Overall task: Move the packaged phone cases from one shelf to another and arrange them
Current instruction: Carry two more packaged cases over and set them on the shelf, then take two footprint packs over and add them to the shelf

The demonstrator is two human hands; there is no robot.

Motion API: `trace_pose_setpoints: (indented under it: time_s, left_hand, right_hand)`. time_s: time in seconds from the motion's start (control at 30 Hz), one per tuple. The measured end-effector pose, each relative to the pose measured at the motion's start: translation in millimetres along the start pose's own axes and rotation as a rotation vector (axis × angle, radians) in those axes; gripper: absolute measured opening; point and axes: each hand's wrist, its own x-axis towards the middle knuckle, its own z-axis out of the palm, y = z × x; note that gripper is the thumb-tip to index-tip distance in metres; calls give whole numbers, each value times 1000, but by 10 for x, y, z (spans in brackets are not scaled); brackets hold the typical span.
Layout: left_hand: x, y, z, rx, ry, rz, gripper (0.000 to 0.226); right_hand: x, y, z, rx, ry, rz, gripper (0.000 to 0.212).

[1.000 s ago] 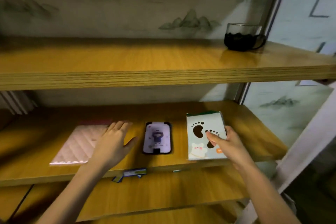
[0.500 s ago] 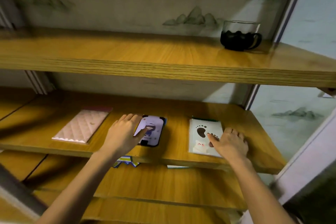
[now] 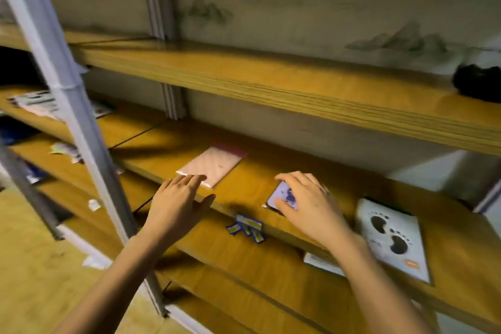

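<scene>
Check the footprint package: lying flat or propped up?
Lying flat. The footprint package rests on its back on the middle shelf, printed face up, with nothing leaning under or against it.

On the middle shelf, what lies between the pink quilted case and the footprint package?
The purple phone case lies flat there, the right hand holding it, between pink quilted case and footprint package. The head view shows it.

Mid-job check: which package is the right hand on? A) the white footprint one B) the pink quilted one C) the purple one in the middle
C: the right hand curls over the purple case; the pink quilted case and the footprint package lie clear of it.
</scene>
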Motion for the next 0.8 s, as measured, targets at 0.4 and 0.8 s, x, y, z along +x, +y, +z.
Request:
trace_pose_setpoints:
  time_s: [0.4, 0.8]
  left_hand:
    - [-659, -1758, -616, 110, 47, -325, 56]
    - [-703, -3536, -1130, 178, 33, -298, 47]
  right_hand:
    - [845, -1710, 626, 81, -111, -361, 48]
    - [1618, -3527, 1404, 213, -87, -322, 41]
